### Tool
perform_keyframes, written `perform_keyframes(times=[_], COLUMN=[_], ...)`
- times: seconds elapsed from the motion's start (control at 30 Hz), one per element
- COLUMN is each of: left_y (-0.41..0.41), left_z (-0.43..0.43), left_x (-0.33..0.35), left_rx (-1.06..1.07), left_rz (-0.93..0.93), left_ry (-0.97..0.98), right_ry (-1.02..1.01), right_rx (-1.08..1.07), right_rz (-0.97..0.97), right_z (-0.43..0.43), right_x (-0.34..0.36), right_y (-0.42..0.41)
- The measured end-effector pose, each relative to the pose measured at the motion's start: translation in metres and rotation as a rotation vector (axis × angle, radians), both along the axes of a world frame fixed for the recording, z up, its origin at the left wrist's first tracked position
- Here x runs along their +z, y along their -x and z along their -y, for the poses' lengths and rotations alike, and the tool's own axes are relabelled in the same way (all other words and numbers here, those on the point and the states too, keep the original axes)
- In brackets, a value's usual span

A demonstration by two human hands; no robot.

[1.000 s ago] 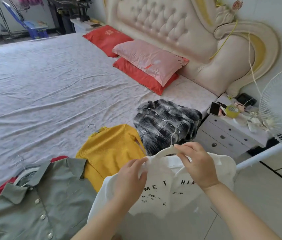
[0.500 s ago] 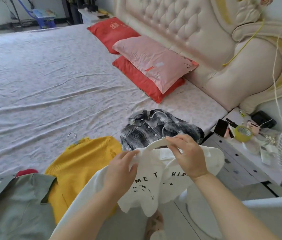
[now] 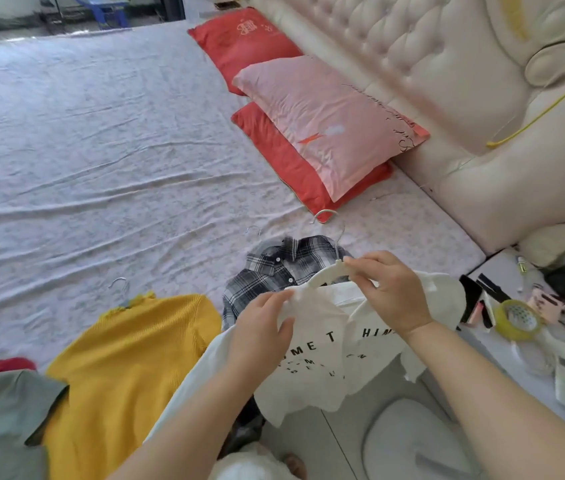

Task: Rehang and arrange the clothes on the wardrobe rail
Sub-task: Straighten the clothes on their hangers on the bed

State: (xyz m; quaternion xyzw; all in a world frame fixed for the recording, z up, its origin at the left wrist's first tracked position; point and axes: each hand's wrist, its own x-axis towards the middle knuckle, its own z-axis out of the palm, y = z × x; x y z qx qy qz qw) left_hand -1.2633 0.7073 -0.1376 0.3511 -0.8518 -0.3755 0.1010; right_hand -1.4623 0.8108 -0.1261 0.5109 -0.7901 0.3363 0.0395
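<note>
A: where's the white tee (image 3: 319, 362) at?
B: held up over the bed (image 3: 101, 150) edge, in front of the plaid shirt (image 3: 274, 268). right hand (image 3: 388, 292) pinches the white hanger (image 3: 326, 273) near its hook, left hand (image 3: 260, 327) grips the tee's shoulder fabric
A: and the yellow top (image 3: 128, 348)?
B: flat on the bed, just left of the plaid one

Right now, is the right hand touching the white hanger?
Touching: the head view shows the right hand pinching the hanger beside its hook.
</note>
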Motion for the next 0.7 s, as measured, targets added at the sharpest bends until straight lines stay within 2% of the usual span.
perform_keyframes(times=[0.3,0.7], left_y=[0.047,0.115], left_z=[0.065,0.153], left_x=[-0.04,-0.135], left_rx=[0.107,0.413], left_rz=[0.054,0.197], left_ry=[-0.078,-0.138], right_ry=[-0.119,-0.394], right_rx=[0.096,0.226], right_rz=[0.104,0.214], right_z=[0.091,0.226], right_x=[-0.048,-0.156], right_y=[0.055,0.118])
